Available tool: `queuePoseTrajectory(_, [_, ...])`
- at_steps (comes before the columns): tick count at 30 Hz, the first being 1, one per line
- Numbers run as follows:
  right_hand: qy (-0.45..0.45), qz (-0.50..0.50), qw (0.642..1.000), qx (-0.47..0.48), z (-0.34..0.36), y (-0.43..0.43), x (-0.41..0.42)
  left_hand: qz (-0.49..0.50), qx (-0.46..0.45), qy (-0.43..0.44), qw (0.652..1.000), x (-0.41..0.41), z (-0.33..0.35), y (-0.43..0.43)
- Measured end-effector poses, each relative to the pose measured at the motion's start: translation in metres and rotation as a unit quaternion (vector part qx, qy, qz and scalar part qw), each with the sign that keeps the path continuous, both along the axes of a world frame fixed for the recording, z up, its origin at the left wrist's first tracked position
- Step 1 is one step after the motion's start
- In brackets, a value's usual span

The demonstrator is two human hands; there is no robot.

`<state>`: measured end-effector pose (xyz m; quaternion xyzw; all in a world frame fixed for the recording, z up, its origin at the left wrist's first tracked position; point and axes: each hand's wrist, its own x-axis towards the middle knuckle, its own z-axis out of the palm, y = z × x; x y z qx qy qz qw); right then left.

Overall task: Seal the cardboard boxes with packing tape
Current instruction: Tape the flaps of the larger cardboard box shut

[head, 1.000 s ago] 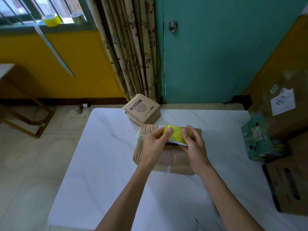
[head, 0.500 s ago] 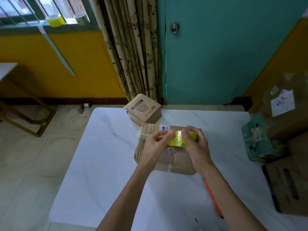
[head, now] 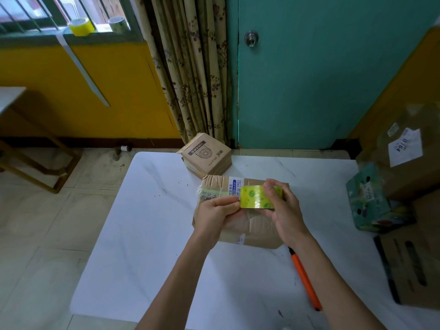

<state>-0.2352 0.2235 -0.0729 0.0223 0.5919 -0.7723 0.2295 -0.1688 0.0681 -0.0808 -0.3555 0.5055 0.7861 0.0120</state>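
A worn brown cardboard box (head: pixel 252 231) lies in the middle of the white table (head: pixel 147 234). Just above its top I hold a yellow-green roll of packing tape (head: pixel 253 197). My right hand (head: pixel 284 210) grips the roll from the right side. My left hand (head: pixel 217 211) pinches at the roll's left edge, where the tape end lies. Old clear tape and a blue-and-white label cover the box's far left part. A second, smaller printed cardboard box (head: pixel 207 156) sits at the table's far edge.
An orange utility knife (head: pixel 306 283) lies on the table under my right forearm. A green printed carton (head: pixel 373 201) and large brown boxes (head: pixel 414 265) stand at the right. Two tape rolls (head: pixel 81 26) sit on the window sill. A teal door is behind the table.
The tape roll has turned from lying flat to standing on edge and has shifted slightly right. My left fingers have moved to its left edge. The orange knife has come into sight.
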Motion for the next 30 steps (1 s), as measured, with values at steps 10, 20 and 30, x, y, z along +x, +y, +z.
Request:
queuePoseTrajectory(10, [0.015, -0.019, 0.999, 0.045, -0.012, -0.010, 0.002, -0.014, -0.220, -0.054, 0.974, -0.003, 0.005, 0.012])
queuePoseTrajectory(20, [0.036, -0.018, 0.997, 0.073, -0.019, -0.007, 0.001, -0.076, -0.274, -0.036, 0.958, 0.000, 0.006, 0.008])
queuePoseTrajectory(30, [0.001, -0.022, 0.999, -0.042, -0.011, -0.006, -0.001, -0.070, -0.051, -0.022, 0.996, -0.001, 0.006, 0.000])
